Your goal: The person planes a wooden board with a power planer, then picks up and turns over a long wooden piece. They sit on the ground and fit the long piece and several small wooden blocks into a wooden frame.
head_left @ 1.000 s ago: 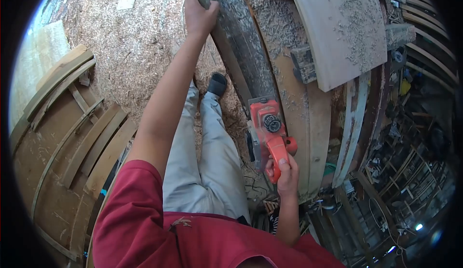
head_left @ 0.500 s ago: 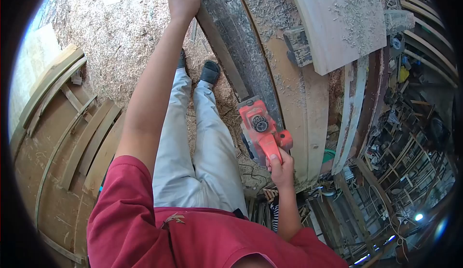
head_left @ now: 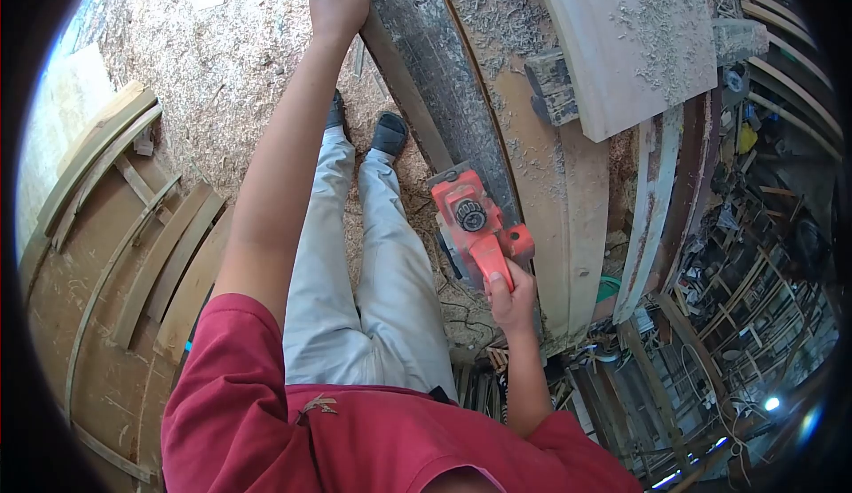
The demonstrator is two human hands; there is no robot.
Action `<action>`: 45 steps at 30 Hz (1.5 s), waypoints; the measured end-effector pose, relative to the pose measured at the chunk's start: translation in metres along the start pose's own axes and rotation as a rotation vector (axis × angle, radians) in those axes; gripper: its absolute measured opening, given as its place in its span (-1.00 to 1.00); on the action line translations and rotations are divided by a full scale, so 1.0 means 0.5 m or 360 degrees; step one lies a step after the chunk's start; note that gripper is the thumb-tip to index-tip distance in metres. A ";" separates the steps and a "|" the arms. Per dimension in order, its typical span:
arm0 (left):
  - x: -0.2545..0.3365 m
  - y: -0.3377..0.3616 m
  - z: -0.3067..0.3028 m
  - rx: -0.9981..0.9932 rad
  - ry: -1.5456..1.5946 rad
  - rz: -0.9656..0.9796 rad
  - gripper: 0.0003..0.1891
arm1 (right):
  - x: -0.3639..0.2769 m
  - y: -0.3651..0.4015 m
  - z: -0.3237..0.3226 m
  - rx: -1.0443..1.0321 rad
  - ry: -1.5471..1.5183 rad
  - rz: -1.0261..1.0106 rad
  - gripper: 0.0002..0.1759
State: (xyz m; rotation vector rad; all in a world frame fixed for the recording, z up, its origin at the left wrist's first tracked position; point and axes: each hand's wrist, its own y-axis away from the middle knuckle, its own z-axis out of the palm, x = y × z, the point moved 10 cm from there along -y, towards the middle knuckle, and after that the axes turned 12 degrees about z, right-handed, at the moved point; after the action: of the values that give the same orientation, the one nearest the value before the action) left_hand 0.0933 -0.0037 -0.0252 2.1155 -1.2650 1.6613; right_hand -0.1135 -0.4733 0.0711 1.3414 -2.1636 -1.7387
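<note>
Turns the planer, in the right hand, more to the left than a second ago. Lets more of the plank show just right of its front. Shows more of the left shoe, out past the arm.

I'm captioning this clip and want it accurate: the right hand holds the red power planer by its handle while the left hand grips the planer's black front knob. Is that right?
Not quite: the left hand grips a long piece of wood, not the black front knob, as the head view shows. The right hand does hold the red power planer by its handle.
</note>
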 end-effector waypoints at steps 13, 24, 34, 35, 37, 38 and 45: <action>-0.074 0.023 0.022 -0.0064 -0.0097 0.0123 -0.07 | -0.016 -0.035 0.012 0.0037 0.0008 -0.0068 -0.65; -0.042 0.011 0.024 -0.0165 0.0059 0.0104 -0.06 | -0.104 -0.078 0.041 0.0049 0.0043 -0.0201 -0.68; -0.072 0.026 0.019 -0.0178 -0.0096 0.0064 -0.17 | -0.191 -0.105 0.070 0.0088 0.0075 -0.0284 -0.71; -0.079 0.029 0.017 -0.0240 -0.0092 0.0077 -0.17 | -0.198 -0.107 0.074 0.0090 0.0072 -0.0282 -0.71; -0.087 0.021 0.016 -0.0355 -0.0078 0.0118 -0.15 | -0.218 -0.113 0.081 0.0104 0.0061 -0.0294 -0.71; -0.091 0.013 0.020 -0.0407 -0.0071 0.0142 -0.15 | -0.228 -0.117 0.085 0.0107 0.0050 -0.0300 -0.71; -0.083 -0.030 -0.053 -0.0214 0.0385 -0.0118 -0.28 | -0.308 -0.152 0.115 0.0094 -0.0002 -0.0307 -0.69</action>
State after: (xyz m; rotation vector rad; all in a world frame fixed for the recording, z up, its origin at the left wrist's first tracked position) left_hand 0.0842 0.0424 -0.0460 1.7999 -1.1739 1.6887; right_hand -0.0046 -0.3289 0.0574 1.6130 -2.1669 -1.7499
